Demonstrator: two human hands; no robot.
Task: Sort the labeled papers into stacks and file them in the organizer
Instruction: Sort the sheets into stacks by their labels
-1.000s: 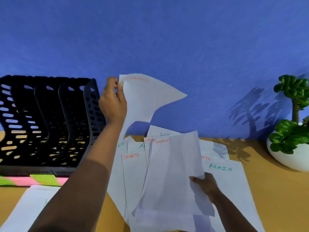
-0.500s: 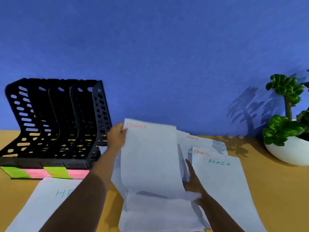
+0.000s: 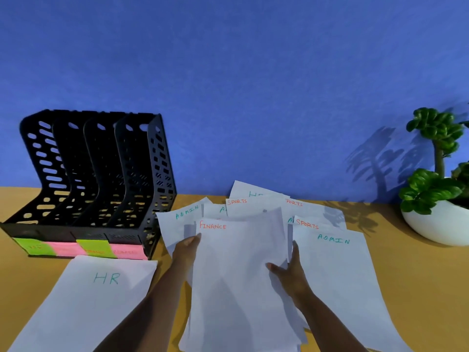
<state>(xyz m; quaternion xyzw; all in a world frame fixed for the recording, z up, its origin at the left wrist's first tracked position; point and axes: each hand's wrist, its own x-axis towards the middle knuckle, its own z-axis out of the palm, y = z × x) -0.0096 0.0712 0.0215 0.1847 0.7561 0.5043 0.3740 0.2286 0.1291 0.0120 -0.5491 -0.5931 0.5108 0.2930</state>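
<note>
step: sorting; finance stack (image 3: 236, 275) between the hands.
left hand (image 3: 186, 250): pinches its left edge.
right hand (image 3: 289, 271): grips its right edge.
next: likely square it; organizer (image 3: 96, 174) beyond left hand.

The black file organizer (image 3: 96, 174) is standing at the left rear of the counter (image 3: 406, 288), its slots opening upward and forward, so a hand could be entering from above or from the front. The HR sheet (image 3: 83, 301) is lying just before its base. A narrow strip of bare wood is showing between that sheet and the fanned papers (image 3: 253, 207), and the left forearm is crossing it while the left hand (image 3: 185, 252) and right hand (image 3: 289, 270) are holding the FINANCE sheet (image 3: 238, 288). Bare counter is running from the right-hand ADMIN sheet (image 3: 335, 275) to the potted plant (image 3: 436, 199), whose leaves are overhanging the right rear corner.
</note>
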